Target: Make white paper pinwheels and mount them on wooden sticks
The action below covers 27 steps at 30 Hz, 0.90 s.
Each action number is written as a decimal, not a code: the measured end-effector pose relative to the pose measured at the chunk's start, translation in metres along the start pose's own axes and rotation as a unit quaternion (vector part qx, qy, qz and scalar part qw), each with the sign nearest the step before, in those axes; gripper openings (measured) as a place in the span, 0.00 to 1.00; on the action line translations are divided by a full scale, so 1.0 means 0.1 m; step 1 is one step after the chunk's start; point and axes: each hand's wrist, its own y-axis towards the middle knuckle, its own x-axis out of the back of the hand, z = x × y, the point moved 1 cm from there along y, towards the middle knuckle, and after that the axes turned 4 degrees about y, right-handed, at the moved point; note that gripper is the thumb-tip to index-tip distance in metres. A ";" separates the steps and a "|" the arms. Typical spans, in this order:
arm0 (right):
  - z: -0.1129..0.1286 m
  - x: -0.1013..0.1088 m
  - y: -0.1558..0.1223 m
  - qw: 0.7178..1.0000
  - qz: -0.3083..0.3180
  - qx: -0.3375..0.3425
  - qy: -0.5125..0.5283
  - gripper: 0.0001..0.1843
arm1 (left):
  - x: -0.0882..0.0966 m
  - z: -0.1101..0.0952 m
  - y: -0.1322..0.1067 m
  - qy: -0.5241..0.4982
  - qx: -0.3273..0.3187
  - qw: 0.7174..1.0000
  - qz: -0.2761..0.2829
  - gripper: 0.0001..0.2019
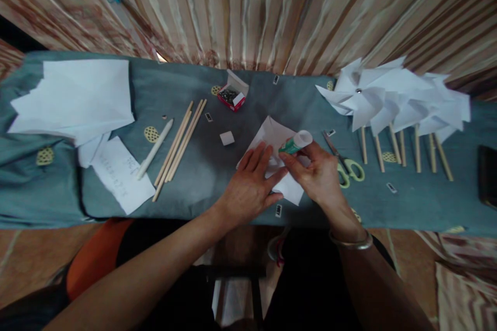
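My left hand lies flat with fingers spread on a folded white paper square in the middle of the blue-grey table cloth. Over the same paper, my right hand is closed round a glue stick with a green body and white cap, tilted with its lower end toward the paper. A silver bangle sits on my right wrist.
Green-handled scissors lie right of my right hand. Several white paper pinwheels on wooden sticks lie at right. Left of centre are three wooden sticks, a white pen, a small pin box, and white paper sheets.
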 end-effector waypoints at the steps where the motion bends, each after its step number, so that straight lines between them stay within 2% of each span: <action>1: 0.00 0.00 0.00 1.000 0.001 0.001 -0.004 0.13 | 0.00 0.00 0.00 0.001 0.000 1.000 0.001 0.29; 11: 0.06 0.02 -0.02 0.999 0.026 0.022 -0.027 0.12 | 0.00 0.00 0.00 0.003 0.002 1.000 -0.002 0.30; 19: 0.04 0.02 -0.02 0.997 0.023 0.063 -0.036 0.09 | 0.00 0.00 0.00 0.001 0.004 1.000 0.003 0.28; 27: 0.04 0.05 -0.02 0.996 0.018 0.067 -0.054 0.07 | -0.01 0.00 0.00 0.003 0.004 1.000 0.001 0.30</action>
